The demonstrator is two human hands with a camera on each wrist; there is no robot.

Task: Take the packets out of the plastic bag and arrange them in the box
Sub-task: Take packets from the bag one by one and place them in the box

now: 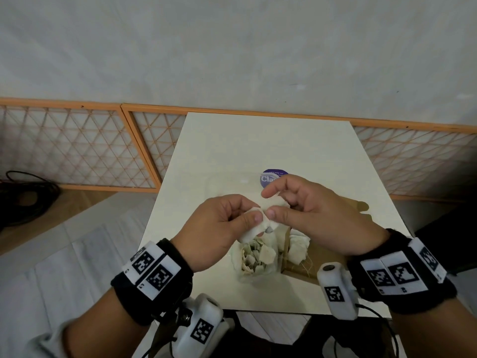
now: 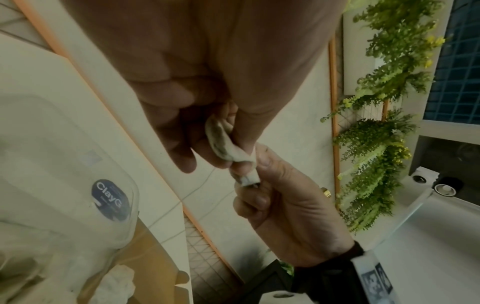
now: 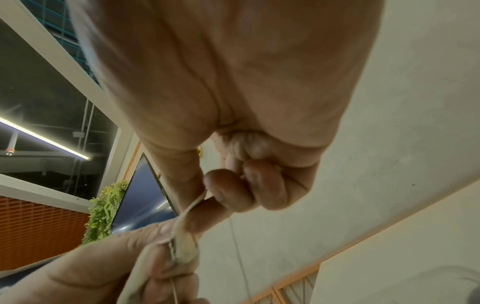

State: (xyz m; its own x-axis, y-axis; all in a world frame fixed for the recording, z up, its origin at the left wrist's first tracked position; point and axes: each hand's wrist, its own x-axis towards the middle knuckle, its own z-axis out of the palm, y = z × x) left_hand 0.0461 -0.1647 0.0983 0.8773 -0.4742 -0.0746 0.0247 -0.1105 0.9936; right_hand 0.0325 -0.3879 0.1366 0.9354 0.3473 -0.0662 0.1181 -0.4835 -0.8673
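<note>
Both hands, left hand (image 1: pixel 219 223) and right hand (image 1: pixel 312 213), pinched 1 packet (image 1: pixel 254 228) (pale, soft) with curled fingers above the bag (image 1: pixel 254 259) on the tabletop (image 1: pixel 258 140).

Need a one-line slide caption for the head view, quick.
Both hands, left and right, pinch one white packet above the open plastic bag.

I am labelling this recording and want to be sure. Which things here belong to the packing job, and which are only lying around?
Part of the job:
- packet, pinched by left hand and right hand
- plastic bag of packets
- cardboard box
- clear container with purple sticker, possibly

Just lying about:
- black cables on floor
- lattice screen
- green plants
</note>
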